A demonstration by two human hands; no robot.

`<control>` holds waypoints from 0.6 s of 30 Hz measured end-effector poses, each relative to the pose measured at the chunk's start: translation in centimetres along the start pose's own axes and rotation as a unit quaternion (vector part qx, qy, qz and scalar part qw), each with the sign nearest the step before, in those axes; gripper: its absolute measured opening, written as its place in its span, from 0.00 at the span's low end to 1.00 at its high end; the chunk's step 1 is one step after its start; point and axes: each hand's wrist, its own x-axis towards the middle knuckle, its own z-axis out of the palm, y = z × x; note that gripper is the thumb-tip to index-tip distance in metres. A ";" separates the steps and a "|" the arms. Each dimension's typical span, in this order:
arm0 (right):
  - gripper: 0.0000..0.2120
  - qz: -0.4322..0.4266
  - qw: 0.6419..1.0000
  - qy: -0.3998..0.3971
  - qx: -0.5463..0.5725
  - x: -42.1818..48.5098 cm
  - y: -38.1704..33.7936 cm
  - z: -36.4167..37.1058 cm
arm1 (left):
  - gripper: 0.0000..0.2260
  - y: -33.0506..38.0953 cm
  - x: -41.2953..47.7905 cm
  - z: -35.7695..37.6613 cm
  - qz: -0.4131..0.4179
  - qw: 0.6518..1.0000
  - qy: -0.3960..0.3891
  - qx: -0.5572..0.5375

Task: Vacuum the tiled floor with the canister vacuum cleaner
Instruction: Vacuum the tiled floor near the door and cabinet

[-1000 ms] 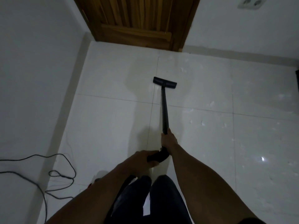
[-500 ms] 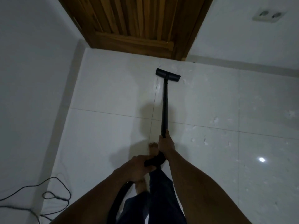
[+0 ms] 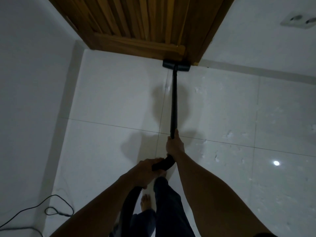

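Tiled floor (image 3: 111, 100), nozzle (image 3: 176, 66) at the door (image 3: 145, 23); left hand (image 3: 147, 171) and right hand (image 3: 174, 144) grip wand (image 3: 174, 103)

The large white floor tiles (image 3: 109, 103) are glossy and smooth (a lamp's glare shows in one). The brown slatted door (image 3: 136, 23) is wood with visible grain. The black vacuum wand (image 3: 174, 103) looks matt, the dark trousers (image 3: 169, 207) cloth.

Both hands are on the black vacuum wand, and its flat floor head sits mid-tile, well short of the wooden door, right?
No: the head view shows the flat black floor head at the foot of the brown slatted wooden door, not mid-tile. Both hands do hold the long black vacuum wand, right hand ahead, left hand on its curved end.
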 end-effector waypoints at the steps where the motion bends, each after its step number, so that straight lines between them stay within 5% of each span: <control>1: 0.29 0.000 1.000 0.002 -0.004 0.1 -0.1 0.0 | 0.20 0.0 0.1 -0.1 -0.001 1.000 0.000 0.002; 18: 0.28 -0.054 0.996 0.001 -0.075 -7.5 4.1 6.4 | 0.20 -6.6 -7.5 3.2 0.002 0.999 0.019 -0.039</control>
